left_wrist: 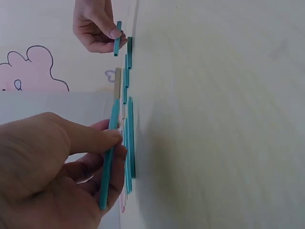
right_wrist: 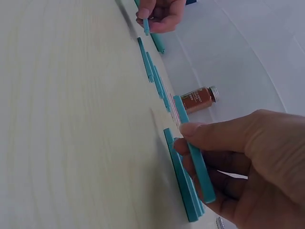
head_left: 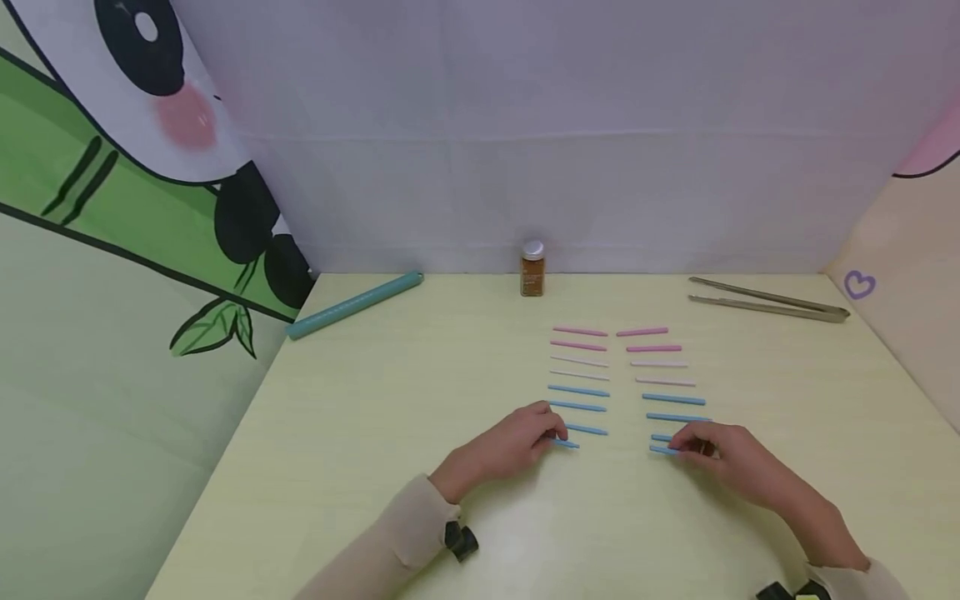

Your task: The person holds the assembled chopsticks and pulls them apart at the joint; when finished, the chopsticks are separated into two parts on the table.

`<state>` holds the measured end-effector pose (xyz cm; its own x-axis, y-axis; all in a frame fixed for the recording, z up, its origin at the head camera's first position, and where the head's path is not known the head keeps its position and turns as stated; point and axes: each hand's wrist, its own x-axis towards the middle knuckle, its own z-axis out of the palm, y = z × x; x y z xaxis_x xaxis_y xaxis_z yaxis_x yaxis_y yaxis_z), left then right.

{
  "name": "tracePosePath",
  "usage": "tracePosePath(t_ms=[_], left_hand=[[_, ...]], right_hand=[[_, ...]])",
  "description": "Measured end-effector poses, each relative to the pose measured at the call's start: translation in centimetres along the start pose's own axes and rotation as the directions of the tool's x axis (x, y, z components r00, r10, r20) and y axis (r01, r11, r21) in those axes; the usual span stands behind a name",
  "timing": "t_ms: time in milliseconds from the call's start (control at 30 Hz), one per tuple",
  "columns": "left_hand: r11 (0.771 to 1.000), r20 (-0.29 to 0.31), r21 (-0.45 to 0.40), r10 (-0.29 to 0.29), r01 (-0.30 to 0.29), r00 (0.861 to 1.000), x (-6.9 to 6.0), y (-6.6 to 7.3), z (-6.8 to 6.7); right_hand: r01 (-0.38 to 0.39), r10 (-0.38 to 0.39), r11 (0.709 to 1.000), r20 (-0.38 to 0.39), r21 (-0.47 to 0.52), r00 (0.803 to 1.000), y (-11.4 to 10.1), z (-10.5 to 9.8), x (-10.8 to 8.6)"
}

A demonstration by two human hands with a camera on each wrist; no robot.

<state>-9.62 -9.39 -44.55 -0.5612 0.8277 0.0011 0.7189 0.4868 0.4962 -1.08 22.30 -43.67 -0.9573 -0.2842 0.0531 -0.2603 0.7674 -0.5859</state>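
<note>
My left hand [head_left: 513, 442] pinches a thin blue stick [left_wrist: 104, 188] between thumb and fingers, just above the table. On the other side, my right hand [head_left: 731, 458] holds a similar blue stick [right_wrist: 202, 176] in a pinch, also raised a little. Both hands are at the near ends of two columns of sticks lying roughly crosswise. Each column has pink sticks [head_left: 580, 332] farthest away, pale sticks [head_left: 663, 364] in the middle and blue sticks [head_left: 673, 399] nearest me. My fingers partly cover the nearest blue ones in the head view.
A teal rod [head_left: 356, 304] lies slanted at the table's back left. Upright at the back edge stands a small bottle [head_left: 532, 273] with brown contents and a silvery cap. Metal tongs [head_left: 772, 307] lie at the back right. A pale curtain-like backdrop [head_left: 480, 167] rises behind the table [head_left: 360, 417].
</note>
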Motion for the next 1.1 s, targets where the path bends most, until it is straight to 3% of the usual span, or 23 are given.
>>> tracePosePath(t_ms=[167, 333, 567, 1100], left_hand=[[0.996, 0.001, 0.094, -0.008, 0.008, 1.0, 1.3, 1.1, 1.6], [0.993, -0.065, 0.116, -0.019, 0.027, 0.998, 1.9, 1.7, 2.3], [0.994, -0.117, 0.099, -0.025, 0.036, 0.993, 1.9, 2.1, 2.5], [0.995, -0.106, 0.09, -0.032, 0.042, 0.994, 1.5, 2.0, 2.2]], right_hand=[[-0.014, 0.013, 1.0, 0.031, 0.011, 0.999, 0.0, 0.2, -0.7], [-0.008, 0.008, 1.0, 0.016, 0.01, 1.0, 0.2, 0.7, -0.9], [0.038, -0.039, 0.999, -0.062, -0.026, 0.997, 0.7, 1.8, -1.1], [0.045, -0.047, 0.999, -0.057, -0.02, 0.997, 0.2, 2.1, -1.1]])
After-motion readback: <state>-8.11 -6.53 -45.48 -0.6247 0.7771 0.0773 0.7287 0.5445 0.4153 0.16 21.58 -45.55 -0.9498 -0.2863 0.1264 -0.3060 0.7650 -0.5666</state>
